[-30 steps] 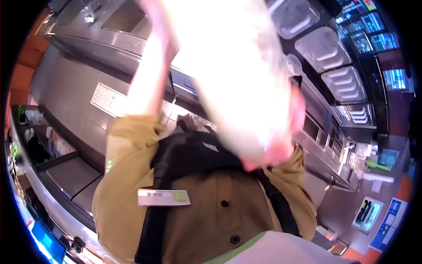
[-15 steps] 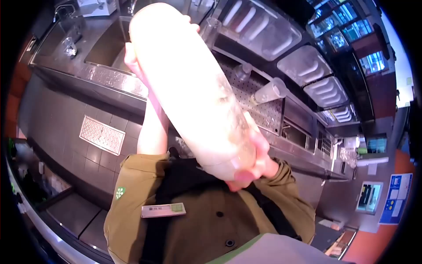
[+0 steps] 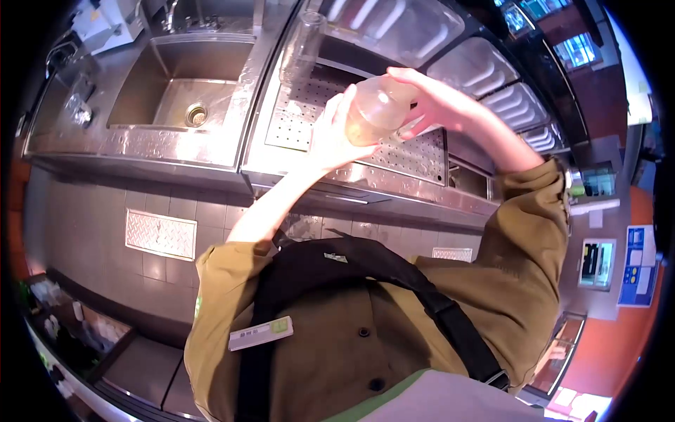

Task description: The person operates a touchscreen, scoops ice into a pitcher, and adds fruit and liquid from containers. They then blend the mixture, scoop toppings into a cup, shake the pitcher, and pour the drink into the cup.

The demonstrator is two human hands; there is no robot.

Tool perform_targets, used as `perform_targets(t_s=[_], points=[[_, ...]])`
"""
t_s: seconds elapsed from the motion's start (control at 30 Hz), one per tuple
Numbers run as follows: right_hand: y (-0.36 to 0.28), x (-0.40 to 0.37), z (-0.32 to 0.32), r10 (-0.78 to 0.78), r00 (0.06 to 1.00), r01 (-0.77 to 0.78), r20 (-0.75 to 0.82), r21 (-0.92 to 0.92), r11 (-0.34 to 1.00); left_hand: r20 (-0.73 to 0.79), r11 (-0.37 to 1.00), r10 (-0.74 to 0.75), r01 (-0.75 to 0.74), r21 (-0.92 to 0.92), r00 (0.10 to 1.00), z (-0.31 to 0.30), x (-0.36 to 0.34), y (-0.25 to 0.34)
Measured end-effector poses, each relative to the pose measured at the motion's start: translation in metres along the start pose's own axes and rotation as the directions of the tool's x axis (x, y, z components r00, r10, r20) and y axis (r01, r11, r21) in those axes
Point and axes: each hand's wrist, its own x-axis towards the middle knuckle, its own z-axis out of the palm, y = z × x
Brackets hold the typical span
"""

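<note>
A translucent, rounded shaker (image 3: 373, 116) is held tilted above the perforated drip tray (image 3: 288, 130). My left hand (image 3: 334, 137) wraps round its near side, with the thumb along the bottom edge. At the narrower upper right end, my right hand (image 3: 439, 105) curls its fingers over the top and round the side. Part of the shaker is hidden by my fingers. Behind my left hand stands a tall clear pitcher (image 3: 304, 49) on the counter.
A steel sink (image 3: 176, 91) lies left of the tray, with a tap (image 3: 170, 17) behind it. Clear cups (image 3: 79, 105) stand at the far left. Lidded clear bins (image 3: 471, 67) line the back. A metal floor plate (image 3: 160, 233) is set in the tiles.
The shaker has moved away from my face, down towards the drip tray. My right hand has swung outward and up to its upper end; my left hand now holds its near side.
</note>
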Motion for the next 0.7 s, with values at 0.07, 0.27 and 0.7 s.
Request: perform_targets(t_s=[0.07, 0.27, 0.7], points=[[-0.009, -0.003, -0.005, -0.26, 0.953, 0.108, -0.156, -0.628, 0.771, 0.07, 0.972, -0.117, 0.129, -0.196, 0.991, 0.001, -0.01, 0.015], [0.008, -0.007, -0.014, -0.584, 0.7, 0.483, 0.412, -0.875, -0.038, 0.265, 0.974, -0.086, 0.138, -0.182, 0.96, 0.003, -0.026, 0.016], [0.171, 0.024, -0.088, -0.892, 0.446, 0.724, -0.069, -0.558, 0.405, 0.171, 0.929, -0.211, 0.252, -0.272, 0.962, -0.009, -0.001, 0.026]])
